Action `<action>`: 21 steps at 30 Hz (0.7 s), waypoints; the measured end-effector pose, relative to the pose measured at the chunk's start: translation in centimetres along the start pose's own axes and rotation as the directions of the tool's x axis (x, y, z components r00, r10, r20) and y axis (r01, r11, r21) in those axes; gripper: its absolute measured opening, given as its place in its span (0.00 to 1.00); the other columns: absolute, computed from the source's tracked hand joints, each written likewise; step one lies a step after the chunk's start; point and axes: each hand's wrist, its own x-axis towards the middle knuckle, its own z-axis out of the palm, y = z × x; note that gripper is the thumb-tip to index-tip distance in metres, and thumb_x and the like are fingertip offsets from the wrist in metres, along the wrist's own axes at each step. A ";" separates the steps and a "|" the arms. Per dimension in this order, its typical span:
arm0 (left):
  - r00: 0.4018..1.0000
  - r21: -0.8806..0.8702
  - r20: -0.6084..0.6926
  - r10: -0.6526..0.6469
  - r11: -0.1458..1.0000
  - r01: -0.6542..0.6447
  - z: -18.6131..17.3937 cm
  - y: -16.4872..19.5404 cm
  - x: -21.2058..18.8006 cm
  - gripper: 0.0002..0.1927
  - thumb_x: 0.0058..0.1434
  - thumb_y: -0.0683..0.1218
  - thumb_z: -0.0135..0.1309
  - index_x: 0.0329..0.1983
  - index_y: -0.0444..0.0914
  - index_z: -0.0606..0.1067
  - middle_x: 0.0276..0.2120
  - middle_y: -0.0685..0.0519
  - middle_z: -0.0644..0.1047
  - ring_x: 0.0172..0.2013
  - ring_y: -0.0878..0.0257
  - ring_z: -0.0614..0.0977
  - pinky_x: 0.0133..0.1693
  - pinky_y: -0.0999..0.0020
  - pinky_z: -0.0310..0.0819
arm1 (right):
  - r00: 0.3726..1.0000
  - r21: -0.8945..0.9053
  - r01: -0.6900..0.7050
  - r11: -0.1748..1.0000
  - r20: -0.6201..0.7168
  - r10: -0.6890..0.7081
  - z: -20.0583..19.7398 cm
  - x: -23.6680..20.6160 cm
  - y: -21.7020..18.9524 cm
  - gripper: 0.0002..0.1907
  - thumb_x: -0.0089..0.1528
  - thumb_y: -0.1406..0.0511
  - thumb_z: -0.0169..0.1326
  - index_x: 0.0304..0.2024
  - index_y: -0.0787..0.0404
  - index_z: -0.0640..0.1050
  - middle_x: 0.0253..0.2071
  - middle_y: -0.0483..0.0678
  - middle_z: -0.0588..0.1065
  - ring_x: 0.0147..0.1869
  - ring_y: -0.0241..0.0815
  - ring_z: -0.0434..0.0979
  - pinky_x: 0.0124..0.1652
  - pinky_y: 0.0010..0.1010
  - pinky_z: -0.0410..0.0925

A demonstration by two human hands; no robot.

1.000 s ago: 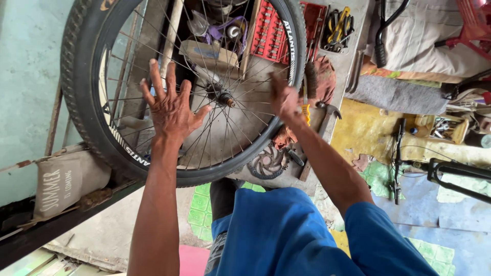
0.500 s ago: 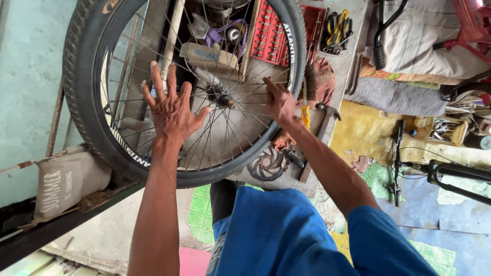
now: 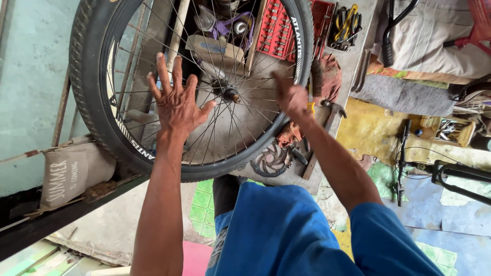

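One head cam – looks steeply down, close on wheel (image 3: 194, 87) & forearms

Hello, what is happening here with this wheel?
A person in blue shorts works on a bicycle wheel held up in front of them. The left hand lies open and flat against the spokes, fingers spread, beside the hub. The right hand reaches into the spokes near the rim on the other side. Behind the wheel lie a red tool case, pliers, a brake disc and a hammer.
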 end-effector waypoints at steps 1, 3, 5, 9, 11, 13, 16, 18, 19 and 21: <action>1.000 0.005 0.006 0.000 1.000 0.000 0.0 0.0 0.0 0.38 0.53 0.73 0.59 0.57 0.43 0.78 0.78 0.41 0.49 0.74 0.38 0.31 0.68 0.28 0.26 | 0.997 0.028 -0.059 0.998 0.060 0.057 -1.0 0.9 0.9 0.22 0.68 0.71 0.48 0.64 0.55 0.74 0.53 0.56 0.80 0.32 0.45 0.84 0.29 0.34 0.76; 1.000 0.013 0.013 -0.007 1.000 0.007 0.1 0.0 -0.1 0.38 0.52 0.72 0.59 0.57 0.43 0.77 0.78 0.41 0.49 0.74 0.38 0.31 0.68 0.28 0.27 | 0.960 -0.078 -0.250 0.965 0.107 0.258 -1.9 2.0 1.2 0.20 0.70 0.69 0.47 0.64 0.51 0.75 0.49 0.55 0.81 0.32 0.47 0.83 0.28 0.38 0.75; 1.000 0.041 -0.017 0.017 0.999 -0.017 0.0 -0.1 -0.2 0.39 0.54 0.73 0.59 0.59 0.43 0.77 0.78 0.41 0.49 0.75 0.39 0.31 0.68 0.28 0.27 | 0.945 -0.083 -0.305 0.949 0.096 0.313 -1.8 2.3 0.3 0.19 0.71 0.68 0.47 0.64 0.50 0.76 0.46 0.55 0.81 0.32 0.49 0.82 0.28 0.40 0.75; 1.000 0.054 0.015 -0.001 0.999 0.000 0.1 -0.2 -0.1 0.39 0.53 0.73 0.59 0.58 0.43 0.77 0.78 0.41 0.49 0.74 0.39 0.31 0.66 0.28 0.26 | 0.993 0.105 -0.115 0.988 -0.003 0.116 0.4 -0.3 -3.3 0.19 0.68 0.69 0.49 0.62 0.55 0.77 0.41 0.56 0.81 0.34 0.50 0.82 0.33 0.41 0.76; 1.000 0.050 -0.008 0.014 0.999 -0.013 0.1 -0.3 -0.1 0.40 0.55 0.73 0.59 0.59 0.42 0.77 0.78 0.41 0.50 0.75 0.38 0.31 0.68 0.28 0.27 | 0.999 0.115 -0.016 0.993 -0.039 0.021 0.4 -0.7 -3.0 0.21 0.66 0.69 0.50 0.62 0.56 0.77 0.41 0.57 0.81 0.35 0.52 0.82 0.34 0.42 0.76; 1.000 0.036 -0.004 0.015 0.999 -0.015 0.1 -0.3 -0.3 0.39 0.55 0.73 0.60 0.58 0.42 0.77 0.78 0.41 0.50 0.75 0.38 0.31 0.68 0.28 0.27 | 0.997 0.043 0.059 0.997 -0.054 -0.057 -0.8 0.1 -1.1 0.23 0.63 0.69 0.50 0.61 0.57 0.77 0.44 0.59 0.81 0.37 0.56 0.82 0.33 0.42 0.76; 1.000 0.013 -0.019 0.005 1.000 -0.004 0.1 -0.3 -0.3 0.39 0.53 0.73 0.60 0.57 0.43 0.77 0.78 0.41 0.49 0.74 0.39 0.32 0.68 0.29 0.26 | 0.967 -0.049 -0.232 0.972 -0.118 0.225 -1.0 1.8 0.2 0.20 0.67 0.69 0.50 0.60 0.51 0.80 0.42 0.55 0.82 0.36 0.54 0.83 0.30 0.45 0.73; 0.999 0.007 -0.038 0.020 1.000 -0.020 0.1 -0.4 -0.3 0.39 0.53 0.72 0.60 0.58 0.43 0.77 0.78 0.42 0.49 0.75 0.39 0.32 0.69 0.29 0.26 | 0.970 -0.099 -0.214 0.972 -0.136 0.200 -0.2 1.8 -0.7 0.17 0.69 0.68 0.51 0.59 0.50 0.79 0.42 0.54 0.82 0.34 0.53 0.83 0.31 0.43 0.74; 0.999 0.016 -0.028 0.019 1.000 -0.018 0.2 -0.4 -0.2 0.39 0.53 0.72 0.60 0.58 0.43 0.77 0.78 0.42 0.49 0.75 0.39 0.32 0.69 0.29 0.26 | 0.973 -0.128 -0.202 0.971 -0.144 0.183 0.5 1.4 -1.4 0.15 0.70 0.67 0.51 0.58 0.49 0.79 0.41 0.54 0.81 0.34 0.53 0.83 0.31 0.42 0.74; 1.000 0.039 0.001 0.012 0.999 -0.012 0.3 -0.4 -0.2 0.39 0.53 0.72 0.60 0.59 0.43 0.77 0.79 0.43 0.49 0.75 0.39 0.31 0.69 0.29 0.26 | 0.995 0.015 -0.048 0.999 -0.089 0.049 1.2 0.1 -2.3 0.20 0.68 0.69 0.50 0.61 0.51 0.77 0.42 0.54 0.81 0.36 0.53 0.82 0.34 0.42 0.75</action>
